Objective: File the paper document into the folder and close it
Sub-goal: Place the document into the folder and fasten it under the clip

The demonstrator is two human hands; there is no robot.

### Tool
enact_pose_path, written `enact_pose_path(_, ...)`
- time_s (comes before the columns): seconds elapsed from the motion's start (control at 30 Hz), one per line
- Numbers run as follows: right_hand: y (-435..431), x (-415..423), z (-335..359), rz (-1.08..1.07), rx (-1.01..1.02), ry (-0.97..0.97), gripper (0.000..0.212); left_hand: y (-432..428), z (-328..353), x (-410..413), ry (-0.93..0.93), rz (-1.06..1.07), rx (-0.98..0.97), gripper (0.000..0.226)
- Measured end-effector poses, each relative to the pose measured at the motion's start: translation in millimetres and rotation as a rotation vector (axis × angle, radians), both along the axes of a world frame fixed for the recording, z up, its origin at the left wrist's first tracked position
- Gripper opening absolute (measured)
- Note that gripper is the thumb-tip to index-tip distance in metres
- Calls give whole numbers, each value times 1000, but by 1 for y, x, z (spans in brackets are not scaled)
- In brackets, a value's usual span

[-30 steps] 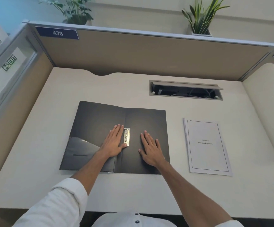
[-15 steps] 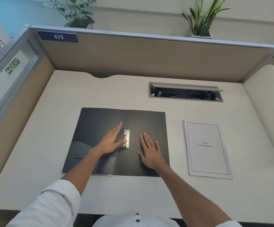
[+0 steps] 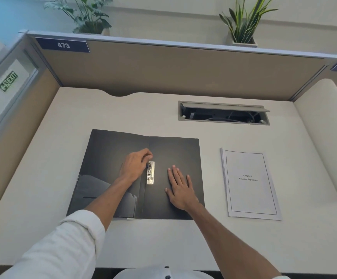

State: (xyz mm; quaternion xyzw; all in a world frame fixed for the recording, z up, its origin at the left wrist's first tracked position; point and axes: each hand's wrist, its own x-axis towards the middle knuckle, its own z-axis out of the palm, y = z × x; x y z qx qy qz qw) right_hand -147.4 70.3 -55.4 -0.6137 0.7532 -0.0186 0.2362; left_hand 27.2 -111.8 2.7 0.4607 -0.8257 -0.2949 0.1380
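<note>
A black folder (image 3: 107, 158) lies open and flat on the desk, with a metal clip (image 3: 150, 173) along its spine. My left hand (image 3: 134, 166) rests on the left cover with its fingers curled, the fingertips pinching the clip's upper end. My right hand (image 3: 180, 188) lies flat with fingers spread on the folder's right half, holding nothing. The paper document (image 3: 250, 183), a white stapled stack with a framed title page, lies on the desk to the right of the folder, apart from both hands.
The white desk (image 3: 183, 238) is walled by tan cubicle partitions (image 3: 163, 71) at the back and left. An open cable hatch (image 3: 224, 114) sits behind the folder. A curved white partition (image 3: 324, 127) rises at the right. Two potted plants stand above the back wall.
My left hand has gone from flat on the left cover to curled, with its fingertips now on the top of the metal clip. The right hand has stayed flat on the right half.
</note>
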Motion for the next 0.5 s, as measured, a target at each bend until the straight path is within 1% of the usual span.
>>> enact_pose_path(0.13,1,0,-1,2,-5,-4,75,-2,-6,-6,-27,23,-37,3)
enact_pose_path(0.27,1,0,-2,-3,-20,-12,75,3,-8,-11,-62,-20,-89,3)
enact_pose_path(0.4,2,0,-4,-2,-31,-3,75,8,-13,-11,-217,-103,-195,32)
enact_pose_path(0.5,1,0,-5,3,-25,-5,75,7,-20,-8,-362,-164,-218,47)
